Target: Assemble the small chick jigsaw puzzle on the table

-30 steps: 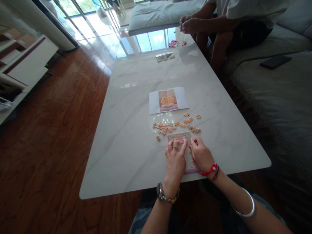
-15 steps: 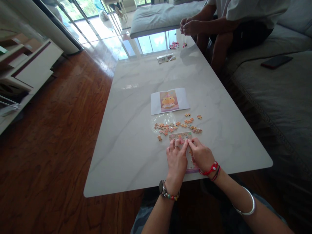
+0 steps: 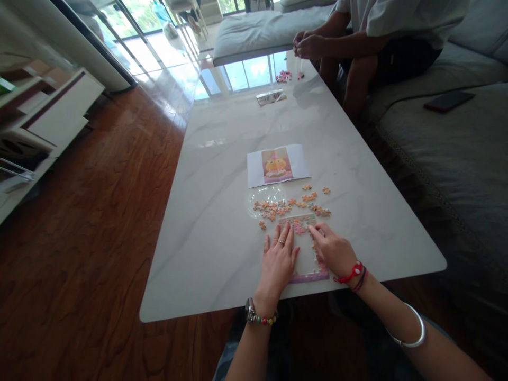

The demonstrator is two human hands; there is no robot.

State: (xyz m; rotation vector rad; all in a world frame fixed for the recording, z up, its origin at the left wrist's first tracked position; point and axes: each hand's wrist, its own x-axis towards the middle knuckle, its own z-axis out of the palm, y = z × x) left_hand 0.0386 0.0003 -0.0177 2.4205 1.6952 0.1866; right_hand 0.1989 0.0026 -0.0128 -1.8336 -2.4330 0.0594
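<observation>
A partly built jigsaw puzzle (image 3: 306, 258) lies at the near edge of the white marble table (image 3: 222, 211). My left hand (image 3: 278, 256) rests flat on its left side, fingers spread. My right hand (image 3: 333, 248) lies on its right side, index finger pointing at the joined pieces near the top. Loose orange and pink puzzle pieces (image 3: 291, 205) are scattered just beyond it. Further out lies the reference picture (image 3: 277, 164), a sheet showing an orange figure.
Another person (image 3: 381, 32) sits on the grey sofa (image 3: 456, 137) at the far right, hands together over small pieces (image 3: 286, 75). A packet (image 3: 271, 97) lies at the table's far end. A dark phone (image 3: 448, 100) sits on the sofa. Wooden floor lies left.
My left hand has slid left and spread flat, uncovering the puzzle's middle. My right hand has shifted slightly right. The view moved a little.
</observation>
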